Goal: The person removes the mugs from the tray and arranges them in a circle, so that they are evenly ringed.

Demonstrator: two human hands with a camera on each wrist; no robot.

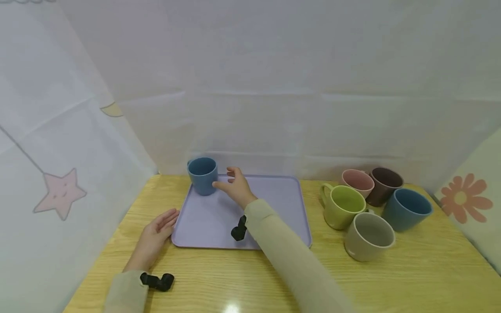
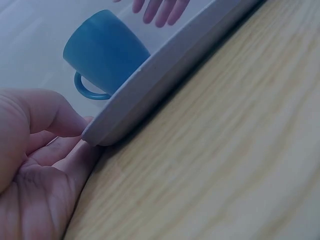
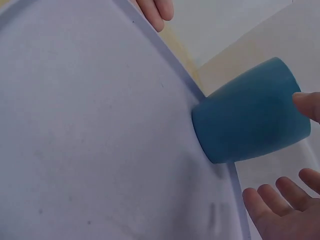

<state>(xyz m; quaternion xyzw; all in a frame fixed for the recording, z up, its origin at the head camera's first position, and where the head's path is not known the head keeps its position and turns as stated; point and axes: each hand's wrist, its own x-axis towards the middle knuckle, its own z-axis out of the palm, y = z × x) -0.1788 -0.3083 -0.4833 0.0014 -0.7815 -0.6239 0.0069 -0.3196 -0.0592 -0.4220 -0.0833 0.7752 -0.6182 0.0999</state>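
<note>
A blue mug stands upright in the far left corner of a lavender tray, its handle turned to the left. My right hand is just right of the mug with fingers spread and thumb towards its side; the right wrist view shows the fingers apart from the mug. At the tray's left edge, my left hand lies with its fingers loosely bent. In the left wrist view, a fingertip of the left hand touches the tray's rim at the corner.
On the wooden table, right of the tray, mugs stand grouped: green, pink, brown, blue and grey. White cloth walls close off the back and sides.
</note>
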